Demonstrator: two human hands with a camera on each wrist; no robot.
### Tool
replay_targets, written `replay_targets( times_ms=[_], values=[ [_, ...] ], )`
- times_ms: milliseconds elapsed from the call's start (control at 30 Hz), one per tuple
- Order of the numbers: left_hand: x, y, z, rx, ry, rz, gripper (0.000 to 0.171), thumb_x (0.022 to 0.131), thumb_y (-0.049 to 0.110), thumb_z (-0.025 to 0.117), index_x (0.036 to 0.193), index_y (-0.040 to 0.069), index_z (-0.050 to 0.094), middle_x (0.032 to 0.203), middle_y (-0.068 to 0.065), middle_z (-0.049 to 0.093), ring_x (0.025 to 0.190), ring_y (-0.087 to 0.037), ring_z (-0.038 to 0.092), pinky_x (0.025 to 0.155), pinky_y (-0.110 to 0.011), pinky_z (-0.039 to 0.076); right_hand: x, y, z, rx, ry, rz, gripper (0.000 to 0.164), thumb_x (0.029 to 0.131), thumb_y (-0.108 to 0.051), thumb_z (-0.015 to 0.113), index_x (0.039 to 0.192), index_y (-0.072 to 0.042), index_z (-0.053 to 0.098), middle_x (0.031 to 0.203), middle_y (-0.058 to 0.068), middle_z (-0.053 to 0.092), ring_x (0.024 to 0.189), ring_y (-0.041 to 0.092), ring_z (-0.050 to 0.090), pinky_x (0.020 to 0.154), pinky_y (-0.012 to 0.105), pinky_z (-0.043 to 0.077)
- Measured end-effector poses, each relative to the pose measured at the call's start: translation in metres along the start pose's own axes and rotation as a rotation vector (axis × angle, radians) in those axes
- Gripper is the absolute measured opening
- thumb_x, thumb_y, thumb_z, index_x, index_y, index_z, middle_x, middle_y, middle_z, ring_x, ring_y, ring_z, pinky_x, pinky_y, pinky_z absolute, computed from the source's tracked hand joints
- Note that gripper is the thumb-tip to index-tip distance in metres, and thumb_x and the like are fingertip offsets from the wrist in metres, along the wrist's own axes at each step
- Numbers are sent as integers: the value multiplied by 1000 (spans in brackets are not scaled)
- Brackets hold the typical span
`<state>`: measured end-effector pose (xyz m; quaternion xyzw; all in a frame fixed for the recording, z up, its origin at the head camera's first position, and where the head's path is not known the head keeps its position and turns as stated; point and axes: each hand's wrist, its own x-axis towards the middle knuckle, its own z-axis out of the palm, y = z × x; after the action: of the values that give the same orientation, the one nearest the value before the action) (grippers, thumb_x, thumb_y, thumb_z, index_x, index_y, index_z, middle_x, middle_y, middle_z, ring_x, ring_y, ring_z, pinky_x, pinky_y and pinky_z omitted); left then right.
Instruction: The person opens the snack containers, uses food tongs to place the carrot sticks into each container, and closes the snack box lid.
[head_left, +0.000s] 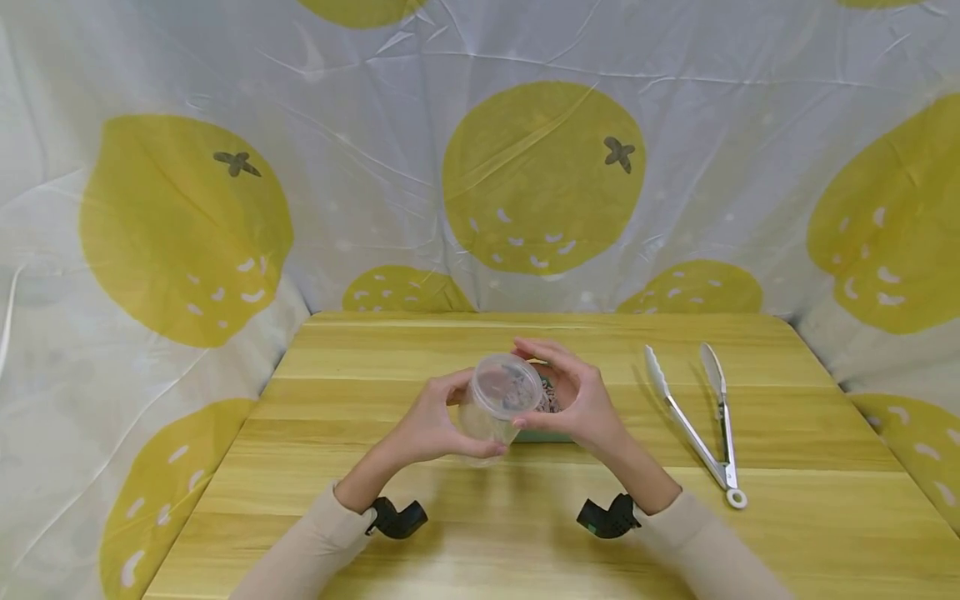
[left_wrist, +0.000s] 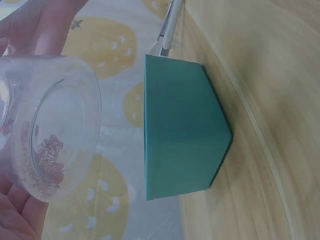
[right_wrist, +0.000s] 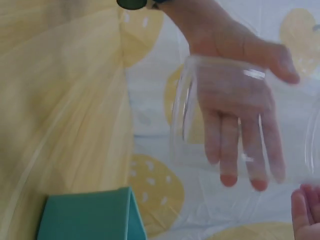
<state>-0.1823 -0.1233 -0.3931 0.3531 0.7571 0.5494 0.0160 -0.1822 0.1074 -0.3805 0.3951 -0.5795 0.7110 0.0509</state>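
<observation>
A clear plastic jar (head_left: 486, 423) is held above the table, its round top (head_left: 507, 386) tilted toward the head camera. My left hand (head_left: 438, 421) grips the jar's side, its thumb in front and its fingers behind, visible through the plastic in the right wrist view. My right hand (head_left: 573, 400) curves around the top's right edge, its thumb at the near rim and its fingers at the far side. Beyond the jar sits a green box (left_wrist: 185, 127), with small grey-brown bits (head_left: 551, 393) in it. Pale specks show through the jar's base (left_wrist: 55, 145).
Metal tongs (head_left: 723, 425) with spread arms lie on the wooden table (head_left: 337, 500) to the right. A lemon-print cloth (head_left: 360, 167) stands behind the table and along both sides. Dark wrist mounts (head_left: 611, 515) sit at my cuffs.
</observation>
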Motion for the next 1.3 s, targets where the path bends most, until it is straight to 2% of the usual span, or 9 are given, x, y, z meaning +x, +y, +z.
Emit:
replay_targets(
  times_ms=[100,200,500,667,733,833,1067,1200,1300],
  values=[
    [1,-1,1,-5,-5,6,74,67,15,94,134,14,61,123,-10,67,113,-27,63,94,-39,52,-3,-1,5,-30,44,21,80,72,-15,91,133,17,50,131,24,52,123,27,53,103,31,44],
    [1,-3,2,-8,-11,17,74,68,15,93,134,12,60,123,-12,67,112,-31,63,93,-39,52,-3,-3,5,-57,40,47,76,71,-12,92,131,14,54,130,26,52,121,29,54,102,31,45],
    [-3,-4,0,-3,-60,20,73,67,15,94,132,11,62,120,-12,68,107,-27,66,90,-38,53,5,1,-14,49,-222,97,74,74,8,84,137,16,46,138,29,48,124,34,50,102,36,45],
    [-3,-5,0,8,-62,8,75,65,10,94,132,7,61,120,-13,68,108,-28,66,91,-37,53,7,-2,-17,28,-293,104,80,74,9,84,142,14,43,143,34,40,129,34,46,104,37,43],
    [-3,-6,1,14,-47,6,75,63,7,94,130,3,61,118,-14,68,106,-32,66,90,-38,53,7,-3,-17,14,-280,96,83,74,4,86,143,14,41,144,35,38,131,34,45,105,37,43],
    [-2,-5,2,22,-14,8,73,62,3,93,128,-1,61,116,-18,68,105,-38,65,89,-39,54,5,-5,-14,5,-206,79,87,74,-6,89,142,15,41,143,32,40,132,32,46,108,39,40],
    [-2,-3,2,23,26,0,73,65,11,95,131,8,62,120,-11,68,112,-31,64,95,-38,51,-2,-7,2,-17,0,81,83,71,-12,91,136,17,47,137,24,47,127,30,50,105,35,42],
    [-2,-2,2,33,24,26,71,68,18,93,131,8,62,119,-4,69,112,-32,64,96,-38,51,-3,-8,9,-46,34,110,81,71,-10,92,136,13,50,135,22,49,124,40,49,103,35,44],
    [-4,-2,2,43,17,35,72,68,19,93,132,9,62,118,-1,69,110,-30,65,93,-37,52,-1,-7,8,-46,1,106,77,71,-4,91,135,12,52,134,23,49,123,42,49,103,37,44]
  ],
)
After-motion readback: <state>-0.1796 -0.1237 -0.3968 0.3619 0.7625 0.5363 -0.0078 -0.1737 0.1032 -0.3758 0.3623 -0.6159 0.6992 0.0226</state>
